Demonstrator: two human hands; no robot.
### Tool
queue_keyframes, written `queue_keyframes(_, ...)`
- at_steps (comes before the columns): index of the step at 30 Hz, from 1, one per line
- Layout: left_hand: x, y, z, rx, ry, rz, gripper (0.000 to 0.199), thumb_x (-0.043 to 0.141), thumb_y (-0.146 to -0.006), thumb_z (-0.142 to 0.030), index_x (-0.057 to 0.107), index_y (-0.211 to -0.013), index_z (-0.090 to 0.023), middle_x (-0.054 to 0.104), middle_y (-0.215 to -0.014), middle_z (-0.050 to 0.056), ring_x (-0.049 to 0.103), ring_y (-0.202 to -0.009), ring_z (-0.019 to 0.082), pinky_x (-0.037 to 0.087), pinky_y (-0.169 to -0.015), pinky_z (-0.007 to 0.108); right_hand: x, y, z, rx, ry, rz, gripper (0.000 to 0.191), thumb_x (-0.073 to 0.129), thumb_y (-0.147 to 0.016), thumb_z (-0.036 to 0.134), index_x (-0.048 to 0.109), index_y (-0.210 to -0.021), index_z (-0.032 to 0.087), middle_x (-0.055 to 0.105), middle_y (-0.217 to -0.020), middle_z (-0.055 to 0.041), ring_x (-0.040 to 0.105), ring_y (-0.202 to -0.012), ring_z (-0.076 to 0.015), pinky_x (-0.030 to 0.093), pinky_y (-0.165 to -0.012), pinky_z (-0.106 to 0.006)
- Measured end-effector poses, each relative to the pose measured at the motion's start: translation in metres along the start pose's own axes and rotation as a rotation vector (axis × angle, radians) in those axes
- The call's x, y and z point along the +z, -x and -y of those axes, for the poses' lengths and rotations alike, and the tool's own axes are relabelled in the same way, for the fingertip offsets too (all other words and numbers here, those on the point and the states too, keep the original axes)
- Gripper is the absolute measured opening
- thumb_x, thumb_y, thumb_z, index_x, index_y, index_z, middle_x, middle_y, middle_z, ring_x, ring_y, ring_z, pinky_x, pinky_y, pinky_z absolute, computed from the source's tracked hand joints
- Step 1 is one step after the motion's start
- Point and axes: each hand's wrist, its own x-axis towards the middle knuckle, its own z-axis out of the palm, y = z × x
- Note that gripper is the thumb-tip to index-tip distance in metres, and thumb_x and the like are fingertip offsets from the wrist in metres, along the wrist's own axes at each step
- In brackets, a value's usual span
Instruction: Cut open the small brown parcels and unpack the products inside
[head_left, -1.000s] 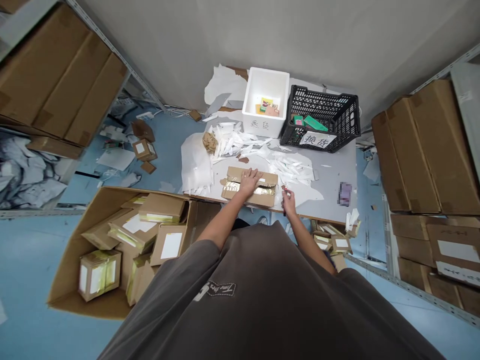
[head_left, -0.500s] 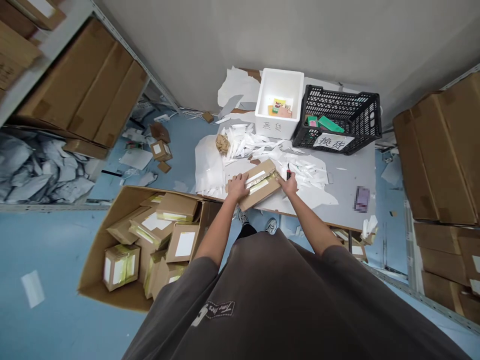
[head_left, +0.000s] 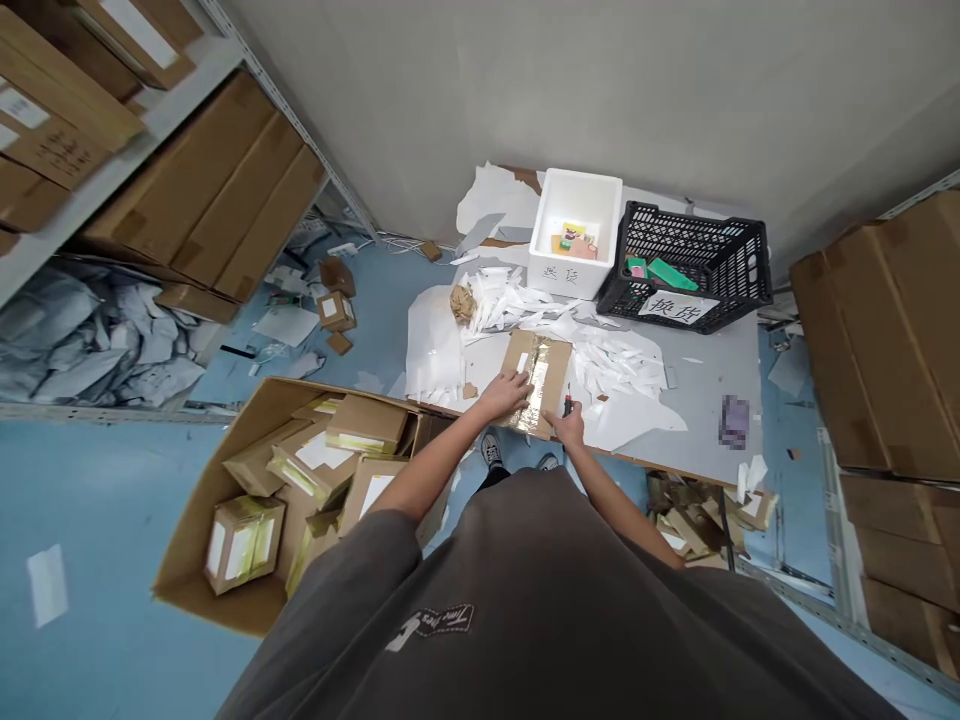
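A flat brown cardboard box (head_left: pixel 556 368) lies at the front edge of the table, a strip of clear shiny tape running along its top. My left hand (head_left: pixel 507 394) rests across the top left part of the box, fingers stretched out over the cardboard and tape. At the box's near right corner, my right hand (head_left: pixel 570 426) is closed around a red and black utility knife (head_left: pixel 568 404) that points away from me. Its fingertips touch the corner; the knife is beside the box's right side.
White paper scraps (head_left: pixel 615 370) cover the table (head_left: pixel 705 385) behind the box. Farther back stand a white bin (head_left: pixel 562 278) and a black crate (head_left: pixel 724 318). A large carton (head_left: pixel 199 530) of taped parcels sits at the left, with stacked shelves (head_left: pixel 184 95) beyond.
The box has turned from lying slantwise to nearly upright in view, showing a different taped face. My left hand moved from its left end onto its top; the knife stays in my right hand.
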Motion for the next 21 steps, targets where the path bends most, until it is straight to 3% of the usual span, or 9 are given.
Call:
queue_keyframes(3, -0.002, -0.009, 0.015, 0.163, -0.018, 0.122, 0.051, 0.067, -0.091, -0.037, 0.068, -0.142, -0.036, 0.043, -0.175, 0.002, 0.033, -0.163, 0.035, 0.032, -0.129, 0.051, 0.002, -0.006, -0.002, -0.028, 0.043, 0.006, 0.066, 0.081, -0.078, 0.053, 0.043, -0.126, 0.027, 0.073, -0.106, -0.0061, 0.072, -0.098, -0.0297, 0.057, -0.077, -0.034)
queue_keyframes(6, 0.000, -0.024, 0.021, 0.171, -0.038, 0.169, 0.073, 0.077, -0.072, -0.028, 0.067, -0.143, -0.037, 0.041, -0.177, 0.000, 0.022, -0.167, 0.038, 0.026, -0.131, 0.057, -0.010, -0.032, 0.007, -0.121, 0.070, 0.037, 0.068, 0.085, -0.075, 0.049, 0.046, -0.127, 0.027, 0.074, -0.115, -0.0079, 0.071, -0.106, -0.0299, 0.056, -0.085, -0.036)
queue_keyframes(10, -0.005, -0.048, 0.019, 0.144, -0.108, 0.124, 0.068, 0.074, -0.077, -0.028, 0.065, -0.144, -0.034, 0.044, -0.175, 0.004, 0.021, -0.168, 0.038, 0.025, -0.129, 0.062, -0.034, -0.082, 0.022, -0.125, 0.148, 0.055, 0.072, 0.090, -0.072, 0.050, 0.050, -0.127, 0.027, 0.075, -0.116, -0.0081, 0.072, -0.107, -0.0306, 0.055, -0.087, -0.037)
queue_keyframes(12, -0.009, -0.058, 0.013, 0.196, -0.152, 0.099, 0.077, 0.078, -0.073, -0.033, 0.061, -0.148, -0.026, 0.049, -0.170, 0.012, 0.026, -0.165, 0.040, 0.022, -0.131, 0.060, -0.046, -0.107, 0.032, -0.101, 0.195, 0.023, 0.077, 0.094, -0.069, 0.052, 0.051, -0.127, 0.026, 0.076, -0.116, -0.0089, 0.072, -0.108, -0.0311, 0.056, -0.090, -0.038)
queue_keyframes(15, -0.008, -0.063, -0.006, 0.218, -0.178, 0.048, 0.092, 0.086, -0.067, -0.047, 0.059, -0.148, -0.013, 0.061, -0.150, 0.026, 0.046, -0.147, 0.046, 0.019, -0.131, 0.059, -0.061, -0.135, 0.045, -0.093, 0.228, -0.035, 0.081, 0.097, -0.066, 0.056, 0.052, -0.127, 0.026, 0.076, -0.119, -0.0116, 0.072, -0.110, -0.0325, 0.055, -0.095, -0.040)
queue_keyframes(17, -0.001, -0.061, -0.028, 0.141, -0.167, 0.022, 0.097, 0.087, -0.069, -0.056, 0.058, -0.150, -0.011, 0.066, -0.139, 0.028, 0.056, -0.134, 0.045, 0.020, -0.129, 0.059, -0.070, -0.143, 0.050, -0.092, 0.228, -0.062, 0.079, 0.096, -0.068, 0.058, 0.053, -0.127, 0.025, 0.076, -0.118, -0.0129, 0.072, -0.111, -0.0337, 0.055, -0.096, -0.041)
queue_keyframes(21, 0.020, -0.052, -0.072, -0.062, -0.074, -0.027, 0.102, 0.087, -0.073, -0.065, 0.053, -0.156, -0.016, 0.060, -0.149, 0.026, 0.057, -0.134, 0.046, 0.025, -0.126, 0.060, -0.092, -0.132, 0.033, -0.203, 0.095, -0.085, 0.057, 0.073, -0.092, 0.062, 0.052, -0.131, 0.026, 0.075, -0.109, -0.0097, 0.072, -0.101, -0.0300, 0.056, -0.090, -0.039)
